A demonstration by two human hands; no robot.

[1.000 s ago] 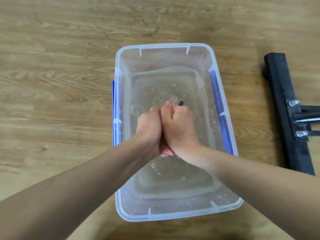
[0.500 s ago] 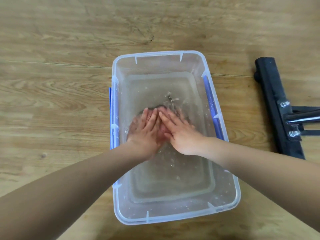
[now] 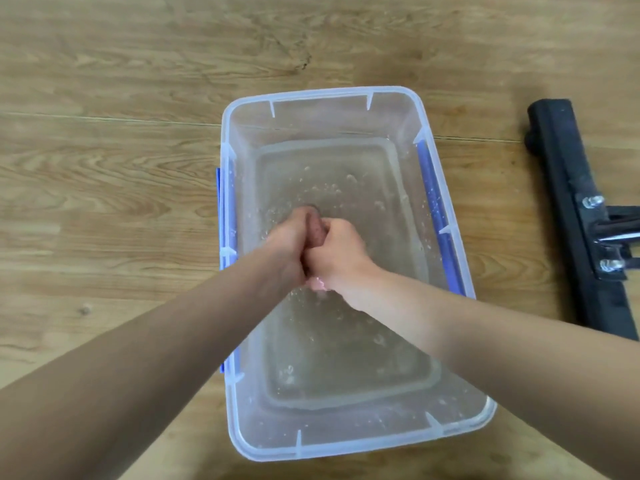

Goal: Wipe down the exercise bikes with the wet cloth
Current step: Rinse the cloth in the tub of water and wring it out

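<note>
A clear plastic tub (image 3: 325, 97) with blue side clips stands on the wooden floor and holds shallow water. Over its middle, my left hand (image 3: 289, 247) and my right hand (image 3: 341, 252) are clenched side by side around a wet pinkish-brown cloth (image 3: 316, 230). Only a strip of the cloth shows between the fists, and a pink bit sticks out below them. The black foot bar of an exercise bike (image 3: 575, 209) lies on the floor at the right, with two bolts on a bracket.
Wooden plank floor (image 3: 104, 168) surrounds the tub on all sides. The bike's foot bar runs front to back about a hand's width right of the tub. Droplets and ripples speckle the water.
Half a second ago both hands lay flat with fingers spread on the cloth in the water. Now they have bunched it up and grip it in fists above the water.
</note>
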